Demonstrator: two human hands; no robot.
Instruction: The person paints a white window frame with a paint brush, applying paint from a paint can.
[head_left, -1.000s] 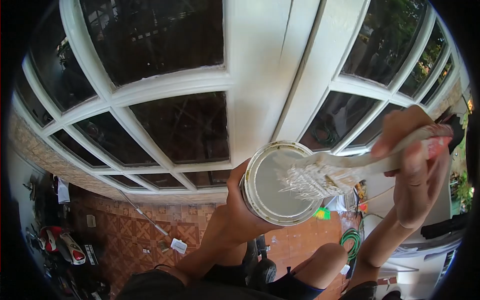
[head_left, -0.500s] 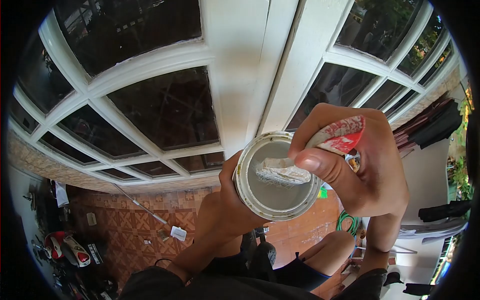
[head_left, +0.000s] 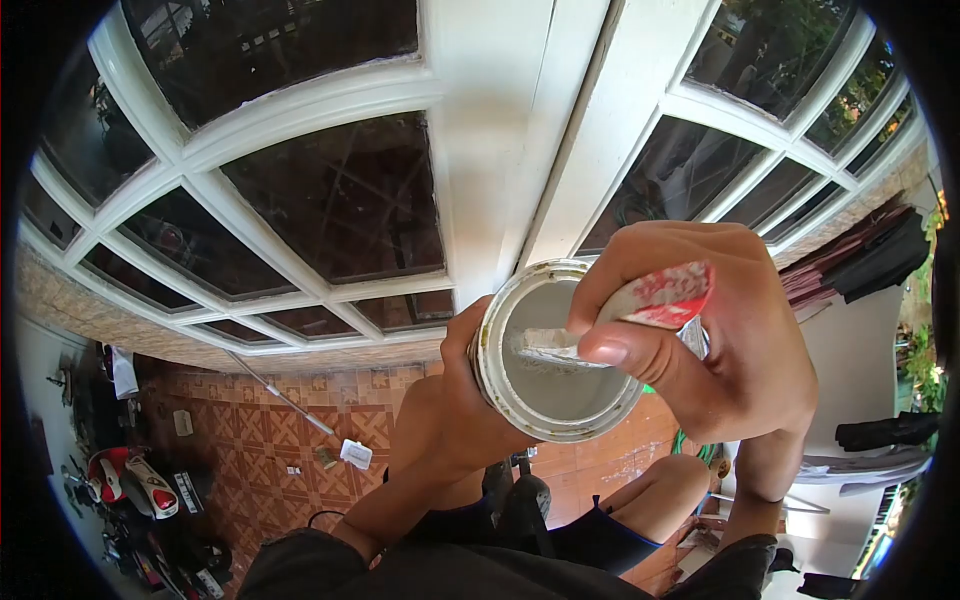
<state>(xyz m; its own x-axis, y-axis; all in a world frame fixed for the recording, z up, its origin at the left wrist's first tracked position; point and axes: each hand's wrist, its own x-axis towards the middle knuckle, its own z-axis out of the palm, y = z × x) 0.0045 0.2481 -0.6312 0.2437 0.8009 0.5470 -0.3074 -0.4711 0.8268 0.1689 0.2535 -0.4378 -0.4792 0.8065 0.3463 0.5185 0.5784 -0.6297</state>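
Note:
My left hand [head_left: 468, 375] is wrapped round the side of an open paint can [head_left: 486, 350], whose mouth faces me. Inside the can lies whitish paint [head_left: 550, 393], with dried drips on the rim. A paintbrush [head_left: 672, 297] with a paint-smeared red handle is pinched between the thumb and fingers of my right hand [head_left: 720, 340]. Its white-coated head points down into the can, and the bristle tips seem to be in the paint. Right behind the can stands a white-framed glass door [head_left: 490, 180].
Other glass panes [head_left: 335, 210] in white frames fill the left and right. On the tiled floor [head_left: 260, 420] lie a pole [head_left: 290, 405] and a small white container [head_left: 356, 454]. A red-and-white motorcycle [head_left: 140, 485] stands at left; dark cloths [head_left: 885, 255] hang at right.
The brush head has gone lower into the can, and less of its bristles shows. My right hand has tipped slightly with it. The left hand keeps its hold on the can.

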